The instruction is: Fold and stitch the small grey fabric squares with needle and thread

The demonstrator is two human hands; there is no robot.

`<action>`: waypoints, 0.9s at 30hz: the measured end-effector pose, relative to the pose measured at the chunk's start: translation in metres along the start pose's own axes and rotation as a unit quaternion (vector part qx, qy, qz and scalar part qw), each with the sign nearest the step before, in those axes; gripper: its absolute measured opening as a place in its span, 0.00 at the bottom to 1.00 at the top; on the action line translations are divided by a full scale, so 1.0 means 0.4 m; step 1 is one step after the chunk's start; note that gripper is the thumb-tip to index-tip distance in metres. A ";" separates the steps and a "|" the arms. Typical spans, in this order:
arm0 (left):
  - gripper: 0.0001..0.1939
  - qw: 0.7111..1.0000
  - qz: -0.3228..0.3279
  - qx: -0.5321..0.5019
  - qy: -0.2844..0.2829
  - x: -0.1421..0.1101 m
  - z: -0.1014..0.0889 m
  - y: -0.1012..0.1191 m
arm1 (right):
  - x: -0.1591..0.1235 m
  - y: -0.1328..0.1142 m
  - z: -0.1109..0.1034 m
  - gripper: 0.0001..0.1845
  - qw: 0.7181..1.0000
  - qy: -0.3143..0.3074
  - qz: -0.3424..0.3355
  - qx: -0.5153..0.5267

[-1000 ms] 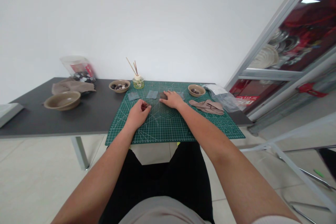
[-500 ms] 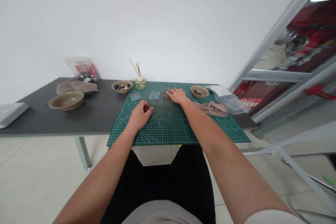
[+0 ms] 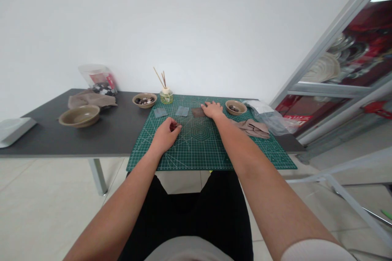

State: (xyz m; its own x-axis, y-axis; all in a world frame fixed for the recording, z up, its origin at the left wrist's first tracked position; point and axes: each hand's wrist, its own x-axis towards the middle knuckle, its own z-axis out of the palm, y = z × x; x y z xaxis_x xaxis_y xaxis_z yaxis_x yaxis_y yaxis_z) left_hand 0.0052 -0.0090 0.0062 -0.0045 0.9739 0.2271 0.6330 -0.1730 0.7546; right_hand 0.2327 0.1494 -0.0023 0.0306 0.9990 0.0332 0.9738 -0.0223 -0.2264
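My left hand (image 3: 167, 135) is closed above the green cutting mat (image 3: 190, 157), its fingers curled toward the thumb; whatever they hold, if anything, is hidden. My right hand (image 3: 213, 110) lies flat with its fingers apart, touching the right part of a brown translucent square (image 3: 197, 112) on the mat. To the left of that square lie two bluish-grey translucent squares, a middle square (image 3: 182, 111) and a left square (image 3: 160, 112). A small bowl with dark stones (image 3: 235, 107) stands just right of my right hand, with a crumpled brown cloth (image 3: 254, 128) nearer me.
At the mat's back left stand a reed diffuser (image 3: 166, 96) and a bowl of mixed pebbles (image 3: 144, 100). Farther left are a large bowl (image 3: 79, 116), a cloth (image 3: 92, 98), a clear container (image 3: 98, 77) and a white device (image 3: 15, 130). A plastic bag (image 3: 269, 119) lies at the right.
My right hand has slid slightly right, so more of the brown square shows. My left hand stays closed in nearly the same spot. The whole view has shifted a little.
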 end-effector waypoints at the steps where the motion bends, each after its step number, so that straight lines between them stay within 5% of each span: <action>1: 0.09 1.000 -0.002 0.002 -0.001 0.000 0.000 0.000 | 0.003 0.010 0.000 0.35 1.000 -0.008 -0.004 0.000; 11: 0.08 1.000 0.003 -0.005 -0.006 -0.002 0.000 0.004 | -0.042 0.019 0.000 0.44 0.993 -0.039 -0.109 -0.001; 19: 0.08 1.000 0.004 -0.008 -0.004 -0.001 -0.001 0.001 | -0.095 0.032 0.001 0.46 0.990 -0.033 -0.126 -0.044; 27: 0.08 1.000 0.003 -0.006 -0.011 -0.003 0.000 0.000 | -0.099 0.071 -0.020 0.33 0.985 -0.017 -0.153 -0.076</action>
State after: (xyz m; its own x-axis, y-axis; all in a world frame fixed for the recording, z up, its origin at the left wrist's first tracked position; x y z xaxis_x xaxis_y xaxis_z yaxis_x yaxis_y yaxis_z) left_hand 0.0051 -0.0100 0.0060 0.0168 0.9756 0.2191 0.6241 -0.1814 0.7600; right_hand 0.2609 0.1089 -0.0023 -0.2754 0.9603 0.0440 0.9586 0.2778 -0.0627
